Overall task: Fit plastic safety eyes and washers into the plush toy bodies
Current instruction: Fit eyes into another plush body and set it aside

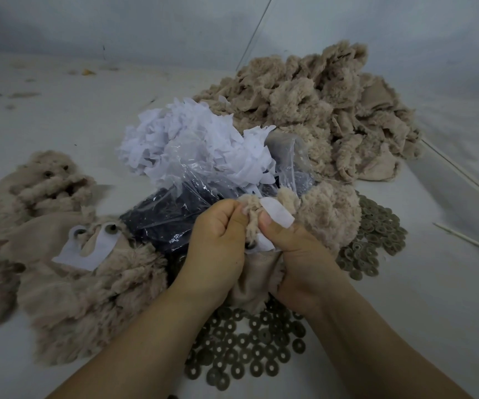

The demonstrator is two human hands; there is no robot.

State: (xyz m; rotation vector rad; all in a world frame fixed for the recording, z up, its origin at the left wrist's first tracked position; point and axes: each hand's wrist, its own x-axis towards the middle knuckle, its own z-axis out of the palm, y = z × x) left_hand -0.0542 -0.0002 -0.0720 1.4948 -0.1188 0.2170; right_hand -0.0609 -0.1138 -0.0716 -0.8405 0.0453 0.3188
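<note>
A beige plush toy body (330, 211) is held at the middle of the view, fluffy side out to the right. My left hand (218, 243) pinches its fur from the left. My right hand (293, 249) grips the fabric together with a white paper piece (278, 214) under the thumb. A small dark eye (250, 245) shows between the two hands. Grey-green washers (247, 347) lie scattered on the table below my wrists, and more washers (376, 234) lie to the right. A clear bag of black eyes (172, 217) sits just behind my left hand.
A heap of white paper pieces (192, 139) lies in plastic behind the bag. A big pile of beige plush bodies (319, 110) fills the back right. Plush bodies with eyes and white paper (88, 246) lie at the left. Thin white sticks (468, 240) lie at the right.
</note>
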